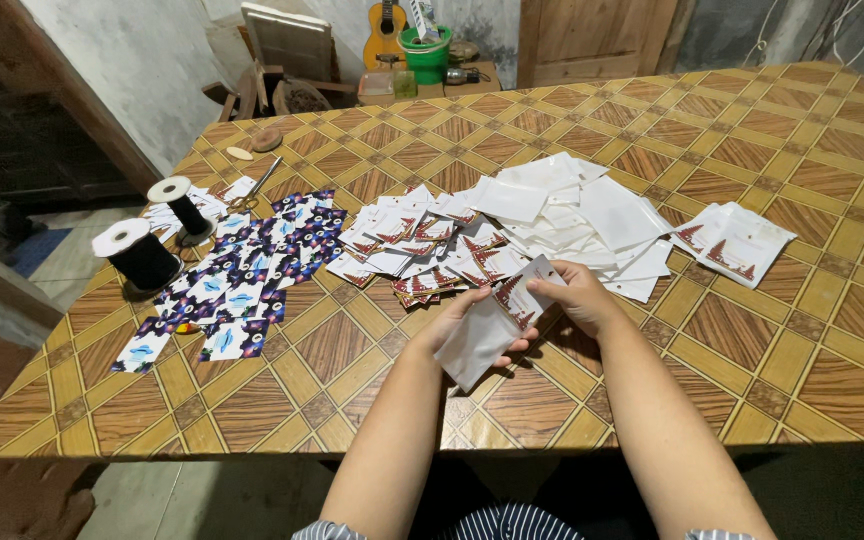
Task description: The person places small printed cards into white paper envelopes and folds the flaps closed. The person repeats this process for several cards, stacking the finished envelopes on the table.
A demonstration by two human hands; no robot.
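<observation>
White plastic pouch (479, 335) sits between both hands above the table's (782, 350) near edge. Left hand (462, 318) cups it from below, fingers curled under. Right hand (577, 295) pinches a printed card (522, 290) at the pouch mouth. Step in hand appears to be insertion; next move calls for keeping the mouth open. Loose pouches (572, 215) lie mid-table, thread spools (142, 255) near the left edge.
</observation>
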